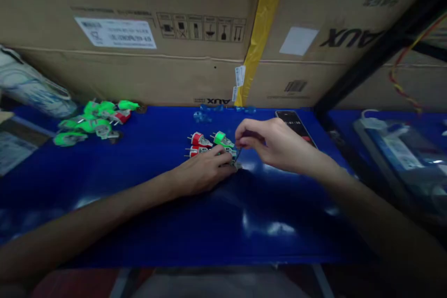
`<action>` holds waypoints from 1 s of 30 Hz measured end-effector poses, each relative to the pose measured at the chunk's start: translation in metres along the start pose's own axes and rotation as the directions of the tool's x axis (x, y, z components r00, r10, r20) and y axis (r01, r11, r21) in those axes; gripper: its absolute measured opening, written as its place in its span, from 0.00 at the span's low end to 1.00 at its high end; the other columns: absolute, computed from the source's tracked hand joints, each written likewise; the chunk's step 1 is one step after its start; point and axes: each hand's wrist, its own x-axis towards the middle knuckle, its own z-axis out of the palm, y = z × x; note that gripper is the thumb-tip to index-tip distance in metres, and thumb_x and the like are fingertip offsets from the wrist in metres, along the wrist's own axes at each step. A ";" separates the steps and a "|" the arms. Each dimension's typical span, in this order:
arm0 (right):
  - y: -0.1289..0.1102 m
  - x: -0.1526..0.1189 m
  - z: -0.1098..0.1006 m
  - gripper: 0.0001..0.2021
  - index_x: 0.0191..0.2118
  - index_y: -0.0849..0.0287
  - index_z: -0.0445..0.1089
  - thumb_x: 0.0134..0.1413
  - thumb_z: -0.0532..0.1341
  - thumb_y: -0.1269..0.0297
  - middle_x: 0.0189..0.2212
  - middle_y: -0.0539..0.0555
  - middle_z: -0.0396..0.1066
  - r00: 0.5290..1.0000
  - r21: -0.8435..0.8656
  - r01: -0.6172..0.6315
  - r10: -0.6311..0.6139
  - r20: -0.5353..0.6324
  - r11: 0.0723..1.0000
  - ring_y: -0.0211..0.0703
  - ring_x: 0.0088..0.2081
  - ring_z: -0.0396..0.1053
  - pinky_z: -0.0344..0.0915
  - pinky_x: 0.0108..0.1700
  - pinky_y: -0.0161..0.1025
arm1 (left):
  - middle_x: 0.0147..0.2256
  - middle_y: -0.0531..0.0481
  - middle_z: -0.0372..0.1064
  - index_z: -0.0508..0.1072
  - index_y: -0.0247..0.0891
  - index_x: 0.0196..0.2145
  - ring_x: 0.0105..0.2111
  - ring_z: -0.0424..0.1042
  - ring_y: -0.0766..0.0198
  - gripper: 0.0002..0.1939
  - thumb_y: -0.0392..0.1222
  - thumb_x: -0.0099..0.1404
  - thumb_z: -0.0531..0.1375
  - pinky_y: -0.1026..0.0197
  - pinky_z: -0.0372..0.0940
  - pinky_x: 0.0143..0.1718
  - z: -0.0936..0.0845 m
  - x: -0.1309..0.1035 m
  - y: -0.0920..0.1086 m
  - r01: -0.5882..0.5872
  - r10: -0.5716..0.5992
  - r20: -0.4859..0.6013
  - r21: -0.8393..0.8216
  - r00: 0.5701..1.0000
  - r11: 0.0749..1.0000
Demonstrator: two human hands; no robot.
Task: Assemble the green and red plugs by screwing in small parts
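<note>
On the blue table (157, 223), my left hand (206, 170) lies over a small group of plugs, its fingers closed on a plug that they mostly hide. My right hand (260, 142) is just to the right, thumb and forefinger pinched on a thin dark piece (239, 152) that points down at the plugs. Beside the left fingertips lies a green plug (222, 139). A red plug (199, 139) lies left of it, with another red plug (196, 151) in front, partly under my left hand. Their metal pins point left.
A pile of green plugs (91, 122) with a red one lies at the back left, near a patterned cylindrical bag (31, 84). Small clear blue pieces (202, 115) lie at the back. A phone (296, 125) is behind my right hand. Cardboard boxes (157, 74) stand behind the table.
</note>
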 end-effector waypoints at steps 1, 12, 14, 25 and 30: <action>0.001 -0.001 0.001 0.07 0.38 0.61 0.69 0.60 0.54 0.74 0.30 0.52 0.75 1.000 -0.009 -0.001 0.001 -0.012 1.000 0.38 0.31 0.71 0.61 0.34 0.33 | 0.41 0.42 0.69 0.74 0.34 0.49 0.43 0.64 0.55 0.12 0.34 0.71 0.54 0.55 0.67 0.45 0.000 0.000 0.000 0.001 -0.001 0.000 0.002 1.000 1.000; 0.002 -0.002 -0.018 0.08 0.38 0.60 0.71 0.62 0.54 0.73 0.34 0.51 0.77 0.966 0.136 0.153 -0.177 0.187 0.979 0.38 0.36 0.74 0.64 0.39 0.34 | 0.44 0.41 0.69 0.73 0.35 0.50 0.46 0.64 0.54 0.13 0.32 0.70 0.54 0.55 0.67 0.46 0.000 -0.003 0.000 0.002 -0.002 -0.007 -0.033 1.000 0.999; 0.001 0.000 -0.011 0.07 0.37 0.60 0.70 0.60 0.55 0.74 0.32 0.51 0.77 0.982 0.130 0.120 -0.137 0.129 0.984 0.38 0.34 0.74 0.64 0.36 0.33 | 0.43 0.42 0.69 0.73 0.35 0.50 0.45 0.64 0.54 0.13 0.32 0.70 0.54 0.55 0.67 0.46 0.000 -0.003 0.000 0.000 0.000 -0.005 -0.024 1.000 1.000; 0.004 -0.007 -0.009 0.08 0.43 0.61 0.66 0.63 0.51 0.72 0.40 0.56 0.75 0.986 0.178 0.093 -0.116 0.124 0.980 0.41 0.40 0.72 0.67 0.42 0.38 | 0.44 0.41 0.69 0.73 0.34 0.50 0.46 0.65 0.54 0.13 0.32 0.70 0.54 0.54 0.66 0.48 0.001 -0.002 0.000 -0.002 0.002 -0.013 -0.025 1.000 1.000; 0.007 -0.005 -0.019 0.08 0.40 0.60 0.69 0.63 0.53 0.72 0.37 0.53 0.76 0.963 0.192 0.123 -0.164 0.214 0.974 0.39 0.39 0.73 0.66 0.41 0.36 | 0.45 0.41 0.69 0.73 0.35 0.51 0.46 0.65 0.55 0.14 0.34 0.71 0.53 0.55 0.67 0.46 0.002 -0.002 -0.001 0.011 -0.012 -0.006 -0.031 1.000 0.999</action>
